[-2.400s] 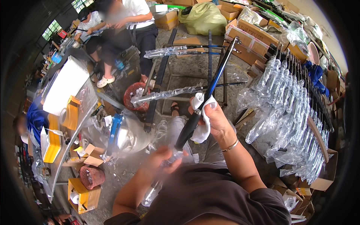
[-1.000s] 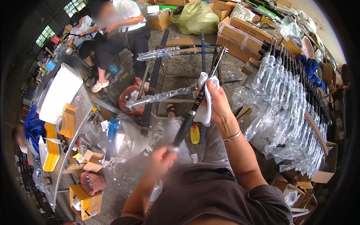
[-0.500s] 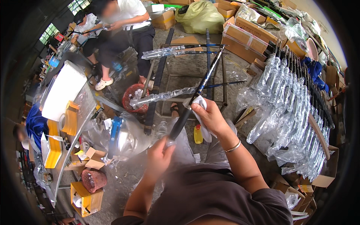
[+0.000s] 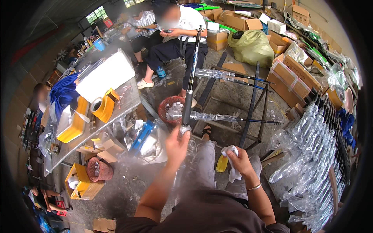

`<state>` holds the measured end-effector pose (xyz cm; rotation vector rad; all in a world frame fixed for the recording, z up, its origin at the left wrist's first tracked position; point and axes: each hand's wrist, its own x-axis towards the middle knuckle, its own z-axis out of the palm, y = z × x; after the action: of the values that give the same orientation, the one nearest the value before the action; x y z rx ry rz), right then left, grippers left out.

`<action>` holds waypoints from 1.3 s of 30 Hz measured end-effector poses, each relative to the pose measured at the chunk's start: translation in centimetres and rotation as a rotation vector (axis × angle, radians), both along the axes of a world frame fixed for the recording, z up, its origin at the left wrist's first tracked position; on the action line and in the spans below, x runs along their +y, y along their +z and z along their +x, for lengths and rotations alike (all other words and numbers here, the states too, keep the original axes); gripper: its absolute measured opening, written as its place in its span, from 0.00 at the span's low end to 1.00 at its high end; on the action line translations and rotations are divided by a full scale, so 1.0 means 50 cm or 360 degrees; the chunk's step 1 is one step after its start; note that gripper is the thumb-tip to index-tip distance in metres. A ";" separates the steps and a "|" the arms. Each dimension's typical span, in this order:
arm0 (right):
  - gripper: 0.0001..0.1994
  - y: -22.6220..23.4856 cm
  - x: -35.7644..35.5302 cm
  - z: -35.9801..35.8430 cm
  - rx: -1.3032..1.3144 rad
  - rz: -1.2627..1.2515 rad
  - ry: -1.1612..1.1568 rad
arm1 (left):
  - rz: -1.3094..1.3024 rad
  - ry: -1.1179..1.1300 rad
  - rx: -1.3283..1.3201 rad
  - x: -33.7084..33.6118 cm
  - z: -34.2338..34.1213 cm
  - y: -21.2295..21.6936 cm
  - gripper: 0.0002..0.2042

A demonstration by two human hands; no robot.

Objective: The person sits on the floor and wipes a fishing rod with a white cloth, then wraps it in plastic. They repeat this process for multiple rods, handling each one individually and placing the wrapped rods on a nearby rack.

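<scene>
My left hand [image 4: 176, 148] is closed round the butt end of a dark telescopic fishing rod [image 4: 187, 108]. The rod stands nearly upright in view, its black grip just above my fingers and its tip end pointing away from me. My right hand [image 4: 241, 160] is apart from the rod, pinching a white cloth [image 4: 234, 174] that hangs over my leg. Beside the cloth is a yellow bottle [image 4: 222, 164]; whether my fingers touch it I cannot tell. Several plastic-wrapped rods [image 4: 217, 117] lie across a metal rack [image 4: 248, 106] in front of me.
At right, many wrapped rods [image 4: 311, 155] lean in a row. A red basket [image 4: 165, 112] of scraps stands left of the rack. Further left is a cluttered table [image 4: 124, 106] with tape and yellow boxes. Two people sit ahead, one in a white shirt [image 4: 192, 19]. Cartons [image 4: 289, 79] stand behind the rack.
My right hand and the cloth have come off the rod and dropped down to the right. The rod, held in my left hand alone, has swung more upright. The whole view has shifted.
</scene>
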<state>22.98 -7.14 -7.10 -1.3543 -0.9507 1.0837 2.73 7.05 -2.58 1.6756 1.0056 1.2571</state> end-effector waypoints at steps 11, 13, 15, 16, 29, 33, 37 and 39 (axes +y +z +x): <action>0.13 -0.002 -0.006 -0.021 0.0105 -0.0113 -0.0038 | -0.0244 -0.0084 -0.0281 -0.012 -0.001 -0.002 0.17; 0.13 -0.004 -0.005 -0.024 0.0084 -0.0105 -0.0039 | -0.0244 -0.0083 -0.0306 -0.013 -0.004 0.003 0.17; 0.14 -0.005 -0.007 -0.026 0.0061 -0.0109 -0.0049 | -0.0205 -0.0072 -0.0287 -0.014 -0.007 0.009 0.17; 0.13 -0.005 -0.008 -0.027 0.0078 -0.0115 -0.0054 | -0.0167 -0.0061 -0.0256 -0.016 -0.008 0.015 0.17; 0.12 -0.007 -0.014 -0.040 0.0144 -0.0147 -0.0065 | -0.0067 -0.0023 -0.0270 -0.011 -0.008 -0.004 0.19; 0.09 0.001 -0.003 -0.030 -0.0185 -0.0127 -0.0090 | -0.0129 -0.0019 -0.0241 -0.017 -0.008 -0.001 0.19; 0.08 0.054 0.025 -0.028 -0.0385 0.0192 -0.0191 | -0.0159 -0.0026 -0.0192 -0.026 -0.003 -0.003 0.19; 0.09 0.095 0.043 -0.024 -0.0387 0.0255 -0.0185 | -0.0083 -0.0031 -0.0103 -0.028 -0.003 -0.007 0.18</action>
<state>21.76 -4.97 -2.34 -1.4103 -1.0971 0.7498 2.57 5.64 -2.93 1.5915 0.9727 1.2539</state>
